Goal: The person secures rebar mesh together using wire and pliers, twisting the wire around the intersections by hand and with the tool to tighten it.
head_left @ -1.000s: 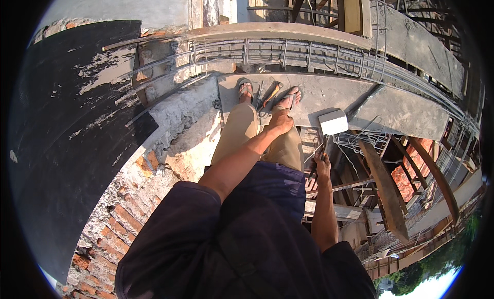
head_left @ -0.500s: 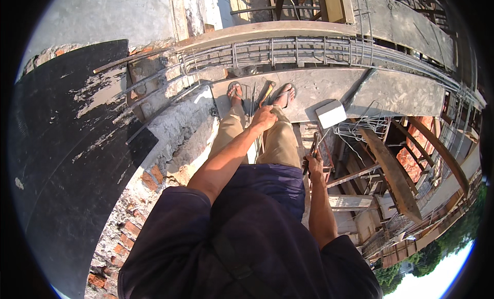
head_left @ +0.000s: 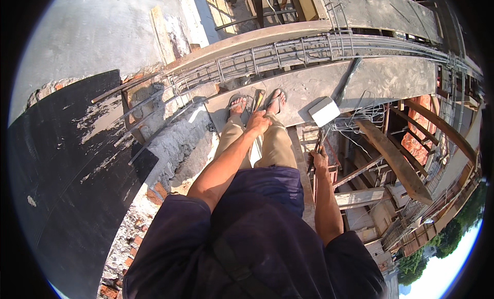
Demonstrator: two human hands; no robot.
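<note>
In front of my thighs my left hand is closed around a narrow tool with a yellow and dark part, which points away between my feet; its kind is hard to make out. To the right, my right hand is closed around a slim dark tool with a reddish-brown part, pointing away from me. Just beyond that tool sits a white rectangular block. A tangle of bent wire lies beside the block. My sandalled feet stand on a grey plank.
A long cage of steel rebar runs across beyond my feet, with a timber board behind it. At left are a black sheet and broken brickwork. Timber beams cross a drop at right. A dark bar lies on the plank.
The view has turned slightly. My feet have shifted, the left one nearer to me. Both hands keep their grip, the left one slightly lower and further left in view.
</note>
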